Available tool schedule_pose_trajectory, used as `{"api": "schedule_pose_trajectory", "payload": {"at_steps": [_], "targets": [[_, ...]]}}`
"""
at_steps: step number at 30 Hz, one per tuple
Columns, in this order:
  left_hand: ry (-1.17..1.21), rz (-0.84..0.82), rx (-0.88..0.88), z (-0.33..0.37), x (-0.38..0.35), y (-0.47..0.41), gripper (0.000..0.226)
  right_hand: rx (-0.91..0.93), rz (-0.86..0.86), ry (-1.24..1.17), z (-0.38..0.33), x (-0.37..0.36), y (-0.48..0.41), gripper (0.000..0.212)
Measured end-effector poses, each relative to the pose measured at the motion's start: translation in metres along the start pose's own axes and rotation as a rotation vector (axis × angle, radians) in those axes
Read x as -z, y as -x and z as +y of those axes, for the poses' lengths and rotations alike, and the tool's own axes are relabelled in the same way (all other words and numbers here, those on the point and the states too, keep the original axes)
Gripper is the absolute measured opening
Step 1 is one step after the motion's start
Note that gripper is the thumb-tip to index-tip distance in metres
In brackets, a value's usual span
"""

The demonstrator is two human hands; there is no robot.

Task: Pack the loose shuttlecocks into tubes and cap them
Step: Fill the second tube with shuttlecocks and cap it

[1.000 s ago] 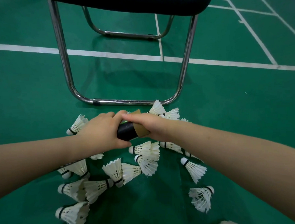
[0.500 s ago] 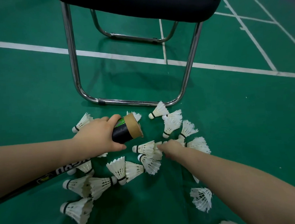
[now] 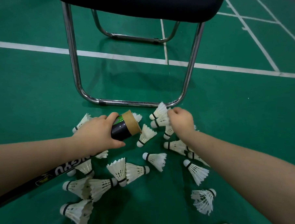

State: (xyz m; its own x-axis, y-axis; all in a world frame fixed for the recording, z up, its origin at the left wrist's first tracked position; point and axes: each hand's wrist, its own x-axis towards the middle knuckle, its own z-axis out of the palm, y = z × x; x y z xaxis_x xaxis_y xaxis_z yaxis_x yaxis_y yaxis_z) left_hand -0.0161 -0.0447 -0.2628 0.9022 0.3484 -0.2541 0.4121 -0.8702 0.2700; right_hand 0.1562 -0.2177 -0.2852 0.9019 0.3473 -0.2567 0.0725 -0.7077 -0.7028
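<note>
My left hand (image 3: 98,132) grips a long black shuttlecock tube (image 3: 122,129) near its brown cardboard mouth, which points right and away; the tube runs back under my forearm. My right hand (image 3: 181,121) is closed over the feathers of a white shuttlecock (image 3: 158,123) lying just right of the tube's mouth, with another shuttlecock (image 3: 158,111) right above it. Several more white feather shuttlecocks, such as one (image 3: 147,134) right below the tube's mouth, lie scattered on the green floor around both hands. No cap is visible.
A chair with a chrome tube frame (image 3: 126,102) and a black seat (image 3: 147,5) stands right beyond the shuttlecocks. White court lines (image 3: 124,57) cross the green floor behind it. Shuttlecocks (image 3: 76,212) also lie close below my arms.
My right hand left the tube's mouth, reached down among the shuttlecocks, then moved up and right to close on one by the chair frame. My left hand kept holding the tube.
</note>
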Motion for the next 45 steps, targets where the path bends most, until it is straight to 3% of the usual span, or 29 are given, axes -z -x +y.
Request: {"api": "schedule_pose_trajectory", "payload": {"at_steps": [4, 9, 17, 22, 24, 27, 30, 33, 35, 39, 45], "targets": [[0.025, 0.006, 0.011, 0.002, 0.000, -0.003, 0.076, 0.136, -0.009, -0.240, -0.036, 0.021, 0.004, 0.030], [0.047, 0.029, -0.008, 0.011, 0.000, -0.007, 0.076, 0.245, -0.321, -0.167, -0.056, 0.014, 0.015, 0.031], [0.050, 0.052, -0.056, 0.022, 0.002, -0.004, 0.077, 0.015, -0.755, -0.184, -0.063, 0.001, 0.027, 0.048], [0.033, 0.110, -0.107, 0.020, 0.004, 0.001, 0.085, 0.054, -1.117, -0.237, -0.064, 0.000, 0.031, 0.022], [-0.001, 0.097, -0.149, 0.019, 0.002, 0.004, 0.086, 0.059, -1.184, -0.240, -0.062, -0.009, 0.034, 0.012], [-0.013, 0.073, -0.129, 0.015, 0.000, 0.002, 0.086, 0.069, -1.093, -0.224, -0.060, -0.027, 0.034, 0.019], [0.026, 0.107, -0.065, 0.011, 0.005, -0.006, 0.081, 0.046, -0.766, -0.288, -0.069, -0.033, 0.024, 0.053], [0.070, 0.146, -0.038, 0.002, 0.008, -0.012, 0.078, 0.018, -0.478, -0.481, -0.070, -0.026, -0.001, 0.040], [0.051, 0.138, -0.026, -0.004, 0.007, -0.012, 0.077, 0.032, -0.348, -0.318, -0.058, -0.024, -0.017, 0.035], [0.001, 0.110, -0.015, -0.011, 0.003, -0.009, 0.083, 0.003, -0.412, 0.242, -0.021, -0.034, -0.031, 0.037], [0.007, 0.097, 0.004, -0.015, 0.001, -0.010, 0.083, 0.001, -0.496, 0.452, 0.001, -0.054, -0.038, 0.045]]}}
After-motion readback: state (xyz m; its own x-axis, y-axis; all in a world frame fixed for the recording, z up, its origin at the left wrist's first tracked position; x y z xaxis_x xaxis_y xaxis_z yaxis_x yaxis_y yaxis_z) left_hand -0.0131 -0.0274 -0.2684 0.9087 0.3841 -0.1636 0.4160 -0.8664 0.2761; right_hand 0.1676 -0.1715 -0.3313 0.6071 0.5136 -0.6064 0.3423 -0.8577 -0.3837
